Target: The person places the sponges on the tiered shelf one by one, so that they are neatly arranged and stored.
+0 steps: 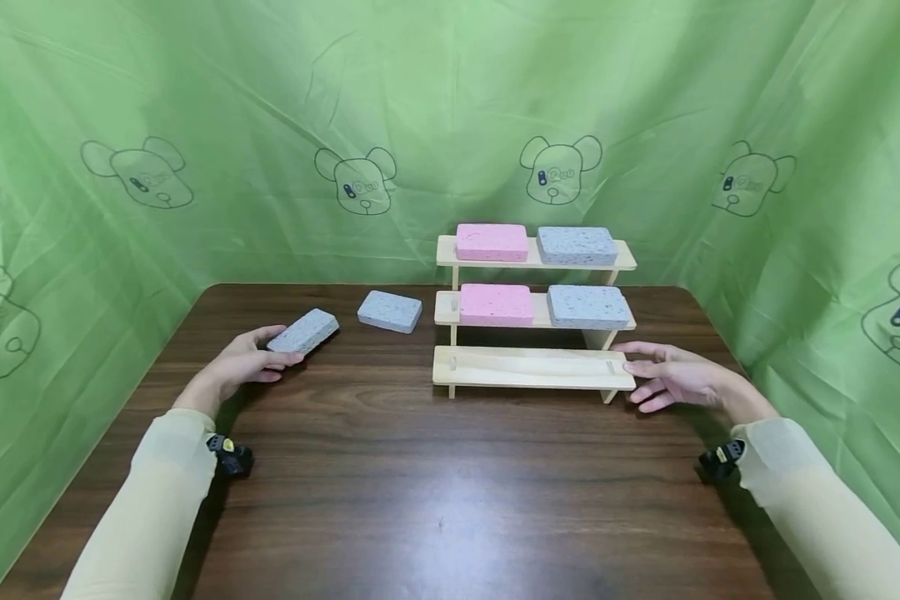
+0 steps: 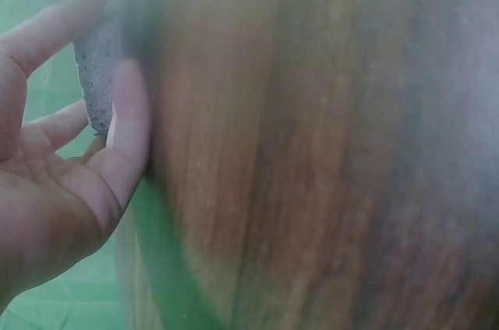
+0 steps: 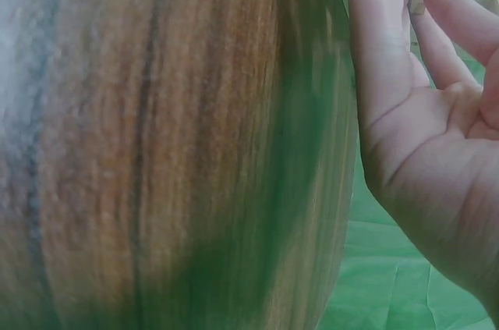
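So we're seeing the left hand pinching a blue sponge between thumb and fingers, over on the left side of the table. That sponge is sitting at a slant in the grip, its far end pointing away to the right, and we're not managing to tell if any edge is touching the wood. Just beside it, a second blue sponge is lying flat on the table, with nobody touching it.

Over on the right we're looking at a three-step wooden rack. The right hand is holding the right end of its lowest step, thumb going on the near side and a finger reaching behind, the lower fingers hanging a bit apart from each other. On the top step a pink sponge is resting left of a blue one, and on the middle step we're getting the same pairing, pink on the left and blue on the right.

Both arms are wearing pale sleeves, and green cloth with line-drawn animal heads is hanging all around.
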Action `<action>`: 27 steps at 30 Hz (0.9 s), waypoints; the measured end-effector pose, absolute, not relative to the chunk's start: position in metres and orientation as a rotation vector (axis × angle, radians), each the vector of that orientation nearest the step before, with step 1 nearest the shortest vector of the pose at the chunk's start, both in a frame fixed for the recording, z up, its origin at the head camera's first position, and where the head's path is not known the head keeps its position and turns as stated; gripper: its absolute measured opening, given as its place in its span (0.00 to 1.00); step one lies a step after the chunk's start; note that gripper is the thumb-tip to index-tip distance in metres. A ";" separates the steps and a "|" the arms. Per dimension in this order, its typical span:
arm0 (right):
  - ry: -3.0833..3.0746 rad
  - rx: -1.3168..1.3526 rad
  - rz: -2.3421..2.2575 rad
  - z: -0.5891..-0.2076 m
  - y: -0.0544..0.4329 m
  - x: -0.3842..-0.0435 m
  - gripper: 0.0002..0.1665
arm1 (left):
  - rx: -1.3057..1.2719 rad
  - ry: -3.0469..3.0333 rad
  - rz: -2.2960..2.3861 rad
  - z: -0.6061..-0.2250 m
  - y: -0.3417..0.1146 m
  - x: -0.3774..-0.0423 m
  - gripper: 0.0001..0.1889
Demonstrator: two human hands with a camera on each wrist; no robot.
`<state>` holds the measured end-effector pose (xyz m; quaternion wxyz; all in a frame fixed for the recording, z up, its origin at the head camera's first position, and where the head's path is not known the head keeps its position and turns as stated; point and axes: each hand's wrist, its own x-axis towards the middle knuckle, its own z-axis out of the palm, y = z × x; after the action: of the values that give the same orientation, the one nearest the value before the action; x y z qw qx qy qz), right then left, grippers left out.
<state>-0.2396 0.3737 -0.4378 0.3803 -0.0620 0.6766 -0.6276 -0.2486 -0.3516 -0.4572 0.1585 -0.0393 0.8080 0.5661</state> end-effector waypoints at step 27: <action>1.710 -0.180 -1.604 -0.440 0.375 -0.242 0.22 | 0.317 2.160 1.595 -0.413 -0.293 -0.226 0.42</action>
<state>-0.2419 0.3753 -0.4398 0.3849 -0.0708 0.6711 -0.6296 -0.2263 -0.2929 -0.4134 0.2172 0.1144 0.7798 0.5759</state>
